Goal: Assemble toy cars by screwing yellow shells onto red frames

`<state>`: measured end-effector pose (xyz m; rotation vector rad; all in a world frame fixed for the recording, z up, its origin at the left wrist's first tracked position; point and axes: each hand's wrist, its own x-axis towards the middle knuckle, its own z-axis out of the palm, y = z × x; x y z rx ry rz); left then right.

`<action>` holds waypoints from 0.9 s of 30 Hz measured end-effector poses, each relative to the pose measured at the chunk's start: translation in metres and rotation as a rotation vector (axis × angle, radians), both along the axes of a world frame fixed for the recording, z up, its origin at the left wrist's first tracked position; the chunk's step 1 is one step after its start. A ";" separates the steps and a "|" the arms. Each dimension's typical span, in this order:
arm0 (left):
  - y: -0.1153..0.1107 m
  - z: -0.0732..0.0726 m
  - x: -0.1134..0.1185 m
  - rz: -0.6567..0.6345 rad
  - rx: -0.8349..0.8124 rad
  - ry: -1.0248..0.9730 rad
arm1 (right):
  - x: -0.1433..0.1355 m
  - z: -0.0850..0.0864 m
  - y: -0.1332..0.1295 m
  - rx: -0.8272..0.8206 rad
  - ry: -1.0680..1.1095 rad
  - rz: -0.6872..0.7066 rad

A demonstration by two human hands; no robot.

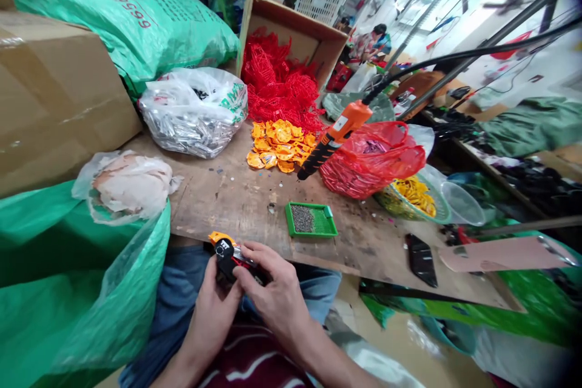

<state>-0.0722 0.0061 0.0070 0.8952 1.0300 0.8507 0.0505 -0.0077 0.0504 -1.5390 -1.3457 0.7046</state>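
My left hand is wrapped round a small black and orange plastic assembly, held over my lap at the table's front edge. My right hand grips the same piece from the right, its thumb and fingers closed on a silvery part and a bit of red. Much of the assembly is hidden by the fingers. Beyond the hands, a green tray of small grey screws rests on the table. An orange and black electric screwdriver hangs tip-down behind the tray. Orange plastic parts lie heaped farther back.
Red stringy pieces spill from a tipped box. A white bag of silvery parts, a red bag and a basket of yellow pieces surround the wooden tabletop. A phone-like black object lies right.
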 end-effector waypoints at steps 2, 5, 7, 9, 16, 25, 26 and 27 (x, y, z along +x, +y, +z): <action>-0.001 0.000 0.004 0.006 -0.034 0.001 | 0.003 -0.004 -0.002 -0.017 -0.002 -0.030; -0.001 0.007 0.009 0.019 -0.071 0.049 | 0.008 -0.005 -0.003 -0.036 0.005 -0.052; 0.000 0.016 0.013 -0.012 -0.086 0.140 | 0.011 -0.003 -0.004 -0.061 -0.004 -0.039; 0.002 0.026 0.015 -0.047 -0.100 0.283 | 0.014 0.000 -0.004 -0.093 -0.021 -0.022; 0.003 0.022 0.013 -0.106 0.045 0.493 | 0.019 0.005 -0.004 -0.220 -0.004 -0.018; -0.001 0.027 0.015 -0.134 0.059 0.361 | 0.025 0.000 -0.002 -0.124 -0.006 -0.024; -0.002 0.028 0.016 -0.136 0.052 0.341 | 0.026 -0.001 -0.002 -0.091 -0.015 -0.014; -0.003 0.028 0.016 -0.136 0.047 0.318 | 0.028 -0.002 -0.003 -0.060 -0.022 -0.002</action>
